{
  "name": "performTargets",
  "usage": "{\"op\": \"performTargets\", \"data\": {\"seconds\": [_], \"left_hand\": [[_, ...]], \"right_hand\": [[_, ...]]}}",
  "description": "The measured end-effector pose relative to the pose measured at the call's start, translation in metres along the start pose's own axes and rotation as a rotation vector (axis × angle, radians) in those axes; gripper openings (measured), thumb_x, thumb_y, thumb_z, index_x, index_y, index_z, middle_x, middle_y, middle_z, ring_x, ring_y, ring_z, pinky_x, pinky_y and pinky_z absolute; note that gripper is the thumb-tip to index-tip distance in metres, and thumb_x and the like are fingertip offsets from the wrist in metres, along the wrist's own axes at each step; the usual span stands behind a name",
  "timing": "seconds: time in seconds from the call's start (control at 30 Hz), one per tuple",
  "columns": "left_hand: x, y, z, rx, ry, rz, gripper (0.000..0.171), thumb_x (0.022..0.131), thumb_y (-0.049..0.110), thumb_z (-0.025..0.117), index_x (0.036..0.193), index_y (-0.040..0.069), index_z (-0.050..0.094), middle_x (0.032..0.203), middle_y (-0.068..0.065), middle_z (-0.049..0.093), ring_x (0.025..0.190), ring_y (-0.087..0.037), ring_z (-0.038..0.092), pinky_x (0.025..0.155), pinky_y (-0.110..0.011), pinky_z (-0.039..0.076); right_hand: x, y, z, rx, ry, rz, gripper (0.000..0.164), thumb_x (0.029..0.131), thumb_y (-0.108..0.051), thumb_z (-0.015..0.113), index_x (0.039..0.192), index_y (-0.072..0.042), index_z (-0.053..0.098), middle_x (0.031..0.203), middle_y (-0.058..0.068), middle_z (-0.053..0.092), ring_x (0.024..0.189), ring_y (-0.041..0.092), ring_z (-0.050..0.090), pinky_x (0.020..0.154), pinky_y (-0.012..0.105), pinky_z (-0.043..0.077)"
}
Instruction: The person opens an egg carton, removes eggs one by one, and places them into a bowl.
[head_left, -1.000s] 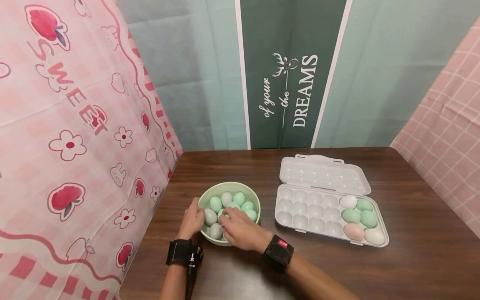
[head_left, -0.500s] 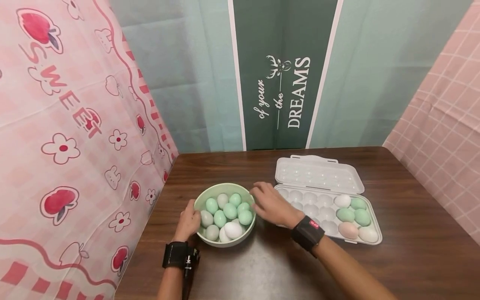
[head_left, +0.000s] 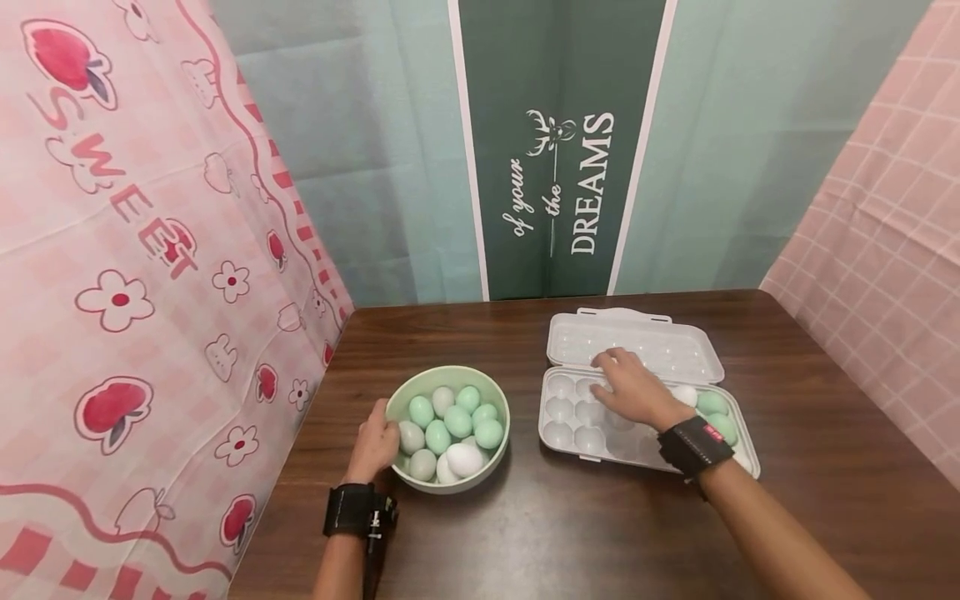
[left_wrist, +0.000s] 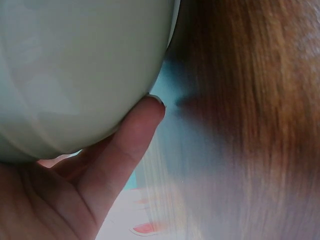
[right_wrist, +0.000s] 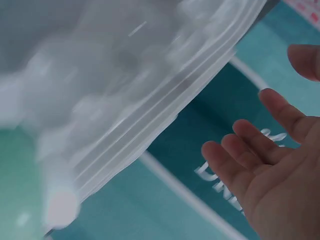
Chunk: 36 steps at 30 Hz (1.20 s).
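A pale green bowl holds several green, grey and white eggs. My left hand grips its left side at the rim; in the left wrist view a digit presses along the bowl's outer wall. Over the egg tray my right hand hovers with fingers apart and nothing held, as the right wrist view of the hand also shows. Green eggs and a white egg sit at the tray's right end, partly behind my wrist.
The tray's lid lies folded back behind it on the dark wood table. A printed pink cloth hangs at the left, a green cloth behind, and a pink checked one at the right.
My right hand has come out of the bowl and moved right to over the egg tray, carrying no egg. A white egg now shows in the bowl's front. The left hand stays on the bowl.
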<state>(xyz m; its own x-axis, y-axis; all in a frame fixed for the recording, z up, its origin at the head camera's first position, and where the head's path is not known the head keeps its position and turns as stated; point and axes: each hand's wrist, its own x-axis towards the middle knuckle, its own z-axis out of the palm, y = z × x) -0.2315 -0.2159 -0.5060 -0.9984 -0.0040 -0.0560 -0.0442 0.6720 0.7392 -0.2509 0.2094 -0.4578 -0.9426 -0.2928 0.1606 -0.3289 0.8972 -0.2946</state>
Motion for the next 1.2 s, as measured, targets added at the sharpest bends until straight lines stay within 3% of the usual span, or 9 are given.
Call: {"op": "performTargets", "data": {"seconds": [0.23, 0.5, 0.73, 0.9, 1.07, 1.2], "left_hand": [[0.000, -0.001, 0.000, -0.003, 0.009, 0.005, 0.043, 0.095, 0.011, 0.033, 0.138, 0.005, 0.040, 0.139, -0.025, 0.050, 0.124, -0.039, 0.053, 0.095, -0.055, 0.046], [0.002, -0.001, -0.001, 0.007, 0.017, -0.013, 0.046, 0.095, 0.012, 0.034, 0.139, 0.001, 0.040, 0.138, -0.026, 0.051, 0.124, -0.039, 0.053, 0.096, -0.054, 0.046], [0.003, 0.001, 0.000, 0.057, 0.055, 0.002, 0.042, 0.092, 0.011, 0.038, 0.130, -0.004, 0.049, 0.127, -0.028, 0.059, 0.116, -0.039, 0.058, 0.090, -0.051, 0.050], [0.003, 0.005, -0.002, 0.067, 0.039, 0.003, 0.041, 0.091, 0.010, 0.040, 0.127, -0.006, 0.051, 0.122, -0.029, 0.061, 0.110, -0.037, 0.061, 0.081, -0.046, 0.055], [0.005, 0.007, -0.007, 0.080, 0.004, 0.002, 0.042, 0.089, 0.010, 0.042, 0.126, -0.006, 0.051, 0.123, -0.027, 0.061, 0.109, -0.036, 0.062, 0.078, -0.044, 0.056], [0.009, 0.007, -0.013, 0.097, -0.064, -0.016, 0.049, 0.087, 0.010, 0.043, 0.132, -0.008, 0.046, 0.128, -0.029, 0.057, 0.112, -0.037, 0.060, 0.079, -0.043, 0.056]], "right_hand": [[-0.013, 0.042, -0.018, -0.063, -0.108, 0.135, 0.042, 0.088, -0.027, 0.060, 0.119, 0.000, 0.055, 0.118, 0.025, 0.054, 0.109, 0.041, 0.052, 0.082, 0.058, 0.048], [-0.022, 0.067, -0.033, -0.072, -0.233, 0.159, 0.038, 0.084, -0.023, 0.064, 0.112, 0.002, 0.059, 0.101, 0.022, 0.062, 0.086, 0.030, 0.059, 0.068, 0.047, 0.048], [-0.024, 0.080, -0.038, -0.053, -0.299, 0.213, 0.033, 0.081, -0.015, 0.066, 0.107, 0.003, 0.060, 0.100, 0.022, 0.066, 0.078, 0.025, 0.053, 0.063, 0.039, 0.042], [-0.028, 0.085, -0.043, -0.030, -0.335, 0.228, 0.027, 0.078, -0.013, 0.068, 0.099, 0.002, 0.060, 0.087, 0.015, 0.063, 0.071, 0.024, 0.050, 0.056, 0.034, 0.037], [-0.030, 0.087, -0.044, -0.030, -0.350, 0.243, 0.029, 0.078, -0.019, 0.070, 0.098, 0.000, 0.061, 0.085, 0.012, 0.063, 0.071, 0.023, 0.050, 0.055, 0.032, 0.034], [-0.029, 0.087, -0.043, -0.042, -0.370, 0.247, 0.032, 0.078, -0.022, 0.070, 0.100, -0.001, 0.061, 0.087, 0.012, 0.064, 0.072, 0.023, 0.051, 0.056, 0.034, 0.035]]}}
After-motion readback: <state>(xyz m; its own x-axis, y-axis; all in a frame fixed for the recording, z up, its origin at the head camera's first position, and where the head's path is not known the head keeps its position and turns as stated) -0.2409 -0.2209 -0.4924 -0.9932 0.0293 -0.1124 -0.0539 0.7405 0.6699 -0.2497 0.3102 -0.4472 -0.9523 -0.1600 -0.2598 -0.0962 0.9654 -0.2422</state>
